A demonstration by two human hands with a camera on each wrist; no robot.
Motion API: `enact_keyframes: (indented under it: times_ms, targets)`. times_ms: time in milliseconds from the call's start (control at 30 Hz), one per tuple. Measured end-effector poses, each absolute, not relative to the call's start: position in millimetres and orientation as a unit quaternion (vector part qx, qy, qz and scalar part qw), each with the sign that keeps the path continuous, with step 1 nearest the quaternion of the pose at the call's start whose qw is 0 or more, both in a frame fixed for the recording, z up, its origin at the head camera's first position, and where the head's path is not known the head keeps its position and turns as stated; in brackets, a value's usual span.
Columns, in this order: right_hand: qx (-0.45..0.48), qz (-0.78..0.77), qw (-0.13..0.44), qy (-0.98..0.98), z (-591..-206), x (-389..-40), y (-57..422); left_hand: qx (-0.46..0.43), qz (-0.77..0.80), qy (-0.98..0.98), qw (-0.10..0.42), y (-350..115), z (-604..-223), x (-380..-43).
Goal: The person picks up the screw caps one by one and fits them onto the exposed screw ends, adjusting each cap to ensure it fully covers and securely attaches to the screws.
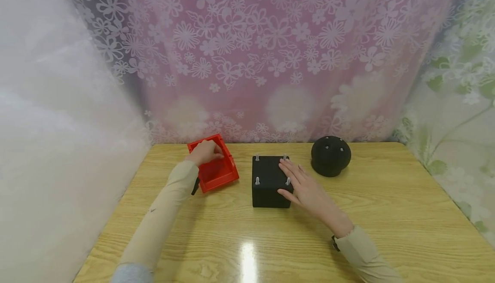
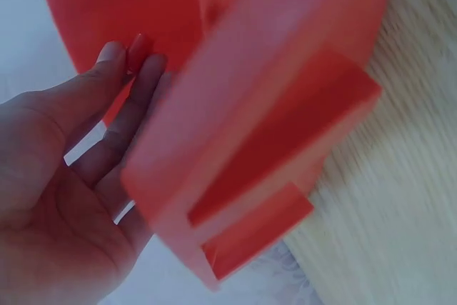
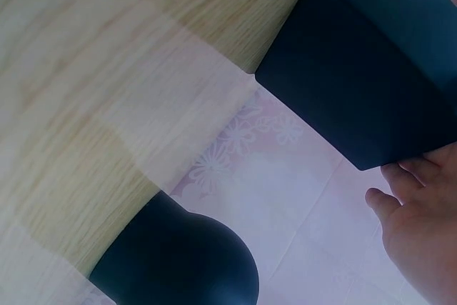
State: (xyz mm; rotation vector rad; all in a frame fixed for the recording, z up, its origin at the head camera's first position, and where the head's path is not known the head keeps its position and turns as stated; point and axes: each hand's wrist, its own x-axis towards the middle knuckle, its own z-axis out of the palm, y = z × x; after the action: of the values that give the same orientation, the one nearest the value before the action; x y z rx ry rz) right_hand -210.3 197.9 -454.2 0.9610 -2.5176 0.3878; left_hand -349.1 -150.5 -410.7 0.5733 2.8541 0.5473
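My left hand reaches into a red open-fronted plastic bin at the back left of the table. In the left wrist view, its thumb and fingertips pinch a small red cylindrical piece inside the bin. A black box stands near the middle, with silver bolts sticking up at the corners of its top. My right hand rests on the box's right side, fingers extended over the top edge beside the right-hand bolts and thumb at the front corner.
A black rounded object with several silver studs on its dome stands at the back right of the wooden table. Behind the table's back edge hangs a pink flowered curtain. Pale sheeting closes off the left side.
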Motion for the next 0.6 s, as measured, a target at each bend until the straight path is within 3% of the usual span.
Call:
enact_keyframes:
  times_ms: [600]
  targets:
    - [0.343, 0.138, 0.204, -0.906, -452.9, -208.7, 197.7, 0.127, 0.351, 0.924, 0.085, -149.1, -408.7, -321.3]
